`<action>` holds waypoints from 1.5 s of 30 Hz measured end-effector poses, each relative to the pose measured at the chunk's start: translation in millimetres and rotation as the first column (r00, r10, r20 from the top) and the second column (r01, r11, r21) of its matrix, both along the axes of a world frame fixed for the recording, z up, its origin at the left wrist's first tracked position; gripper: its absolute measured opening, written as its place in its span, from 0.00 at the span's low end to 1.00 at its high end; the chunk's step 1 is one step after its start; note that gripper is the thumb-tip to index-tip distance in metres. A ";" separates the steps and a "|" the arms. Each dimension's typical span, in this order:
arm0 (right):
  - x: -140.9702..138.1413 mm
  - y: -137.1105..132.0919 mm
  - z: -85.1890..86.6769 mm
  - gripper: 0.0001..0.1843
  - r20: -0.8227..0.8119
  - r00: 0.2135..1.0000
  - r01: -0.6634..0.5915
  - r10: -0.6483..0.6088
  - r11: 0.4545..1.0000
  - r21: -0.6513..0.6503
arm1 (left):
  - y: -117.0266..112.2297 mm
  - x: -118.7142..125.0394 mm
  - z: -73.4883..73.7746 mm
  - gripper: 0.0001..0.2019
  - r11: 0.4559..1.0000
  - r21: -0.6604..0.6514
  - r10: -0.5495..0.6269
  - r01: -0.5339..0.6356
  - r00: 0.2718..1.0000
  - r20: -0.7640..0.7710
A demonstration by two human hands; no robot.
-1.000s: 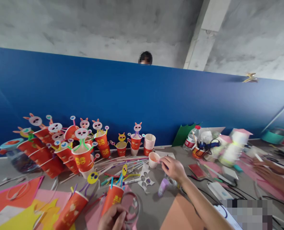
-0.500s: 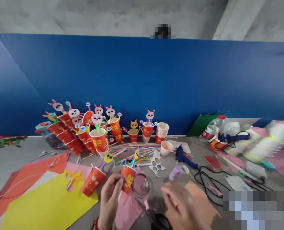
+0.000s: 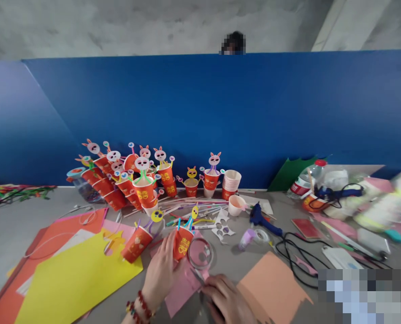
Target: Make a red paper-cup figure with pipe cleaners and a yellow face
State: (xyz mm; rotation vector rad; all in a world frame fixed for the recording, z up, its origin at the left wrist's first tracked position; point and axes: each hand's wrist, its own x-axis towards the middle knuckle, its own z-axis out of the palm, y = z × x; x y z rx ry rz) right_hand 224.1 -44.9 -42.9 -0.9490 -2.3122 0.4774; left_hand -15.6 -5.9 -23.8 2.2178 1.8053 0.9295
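Note:
My left hand (image 3: 163,265) reaches over the table with its fingers stretched out. It is right beside a red paper cup (image 3: 182,243) with blue straws and a yellow paper face, and whether it touches the cup I cannot tell. My right hand (image 3: 222,297) is closed over the handles of a pair of scissors (image 3: 198,275), whose blades point up and left. Beneath the blades lies a pink paper sheet (image 3: 176,297). A roll of clear tape (image 3: 200,253) rests just beyond them. A second red cup (image 3: 137,244) with a yellow face leans left of my left hand.
Yellow paper (image 3: 82,279) covers the left, orange paper (image 3: 275,288) the right. Decorated cups (image 3: 144,191) stand along the blue partition (image 3: 187,103). A glue gun (image 3: 264,220), black cables (image 3: 288,252) and a bottle (image 3: 308,180) are to the right. Someone's head shows above the partition.
My right hand has moved down and left onto the scissors' handles. My left hand's bent fingers have straightened beside the cup. The view has shifted slightly.

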 end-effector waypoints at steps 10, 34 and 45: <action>-10.1 -24.7 30.0 0.15 -0.124 0.985 0.110 -0.118 0.991 -0.071 | 9.1 -29.6 6.2 0.32 0.995 0.091 0.053 -0.046 0.996 -0.072; 23.1 -28.0 1.8 0.25 0.017 0.981 0.191 -0.192 0.981 0.038 | -2.8 -30.1 4.7 0.32 0.999 0.032 0.008 -0.005 0.996 -0.094; 16.7 -30.7 8.6 0.15 0.012 0.980 0.198 -0.199 0.978 0.063 | -0.4 -35.3 9.0 0.30 0.993 0.117 0.050 -0.032 0.987 -0.155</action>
